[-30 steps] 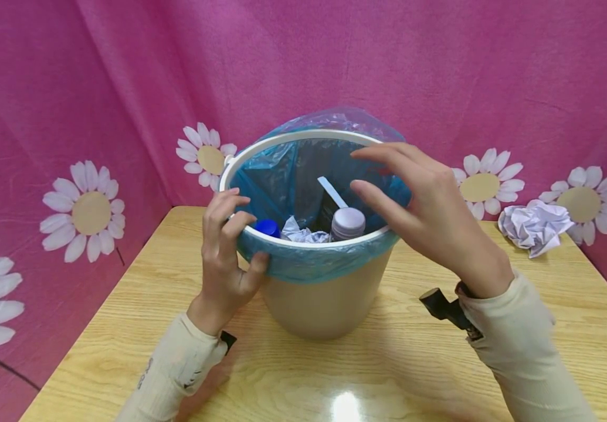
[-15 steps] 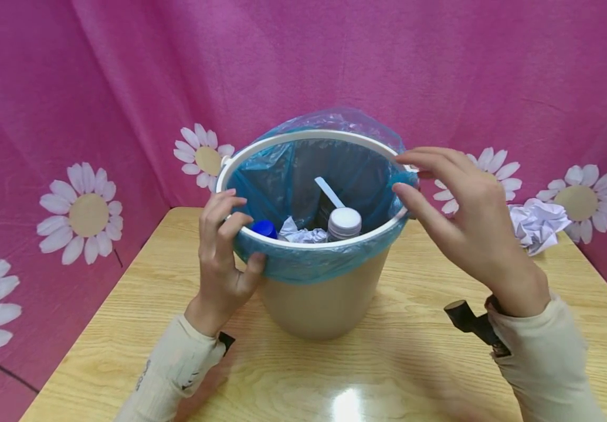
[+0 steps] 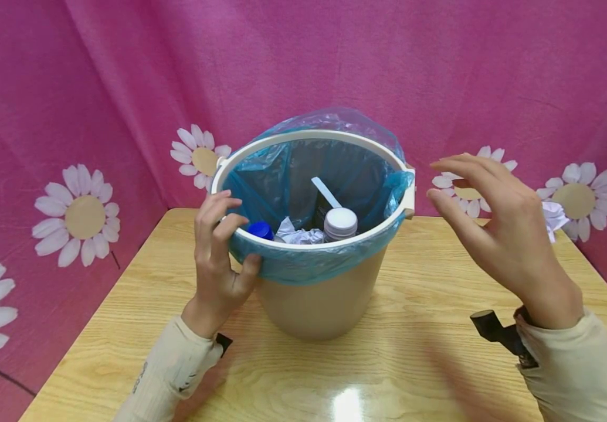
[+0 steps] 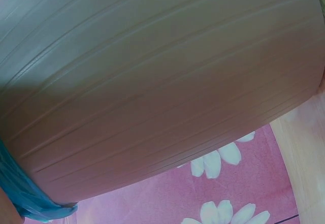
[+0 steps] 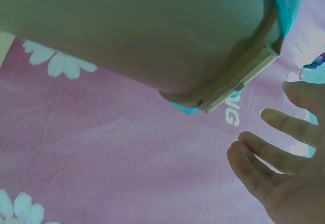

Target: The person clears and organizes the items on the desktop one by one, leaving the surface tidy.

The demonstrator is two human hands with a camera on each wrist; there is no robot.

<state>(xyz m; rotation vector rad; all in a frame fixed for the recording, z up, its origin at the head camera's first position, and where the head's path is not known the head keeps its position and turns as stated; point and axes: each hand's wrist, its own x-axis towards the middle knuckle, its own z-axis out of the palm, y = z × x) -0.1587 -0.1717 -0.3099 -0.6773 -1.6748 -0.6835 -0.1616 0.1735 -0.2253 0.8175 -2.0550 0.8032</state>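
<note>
A beige trash bin (image 3: pixel 319 310) stands on the table, lined with a blue plastic bag (image 3: pixel 303 268) folded over its white rim. My left hand (image 3: pixel 220 264) grips the rim at the near left, fingers hooked inside and thumb outside on the bag. The left wrist view is filled by the bin's ribbed wall (image 4: pixel 162 71). To the right of the bin, my right hand (image 3: pixel 511 234) hovers with fingers spread and holds nothing. Inside the bin lie a white-lidded container (image 3: pixel 341 224), a blue cap (image 3: pixel 261 230), crumpled paper (image 3: pixel 300 235) and a dark item with a pale strip (image 3: pixel 325 192).
A crumpled paper ball (image 3: pixel 555 218) sits at the back right of the wooden table (image 3: pixel 282 381), mostly hidden behind my right hand. A pink flowered curtain (image 3: pixel 292 64) closes off the back and left side.
My right hand has moved from over the bin's opening, past its right rim, and out to the right, uncovering the rim's bracket there. My left hand stays on the rim.
</note>
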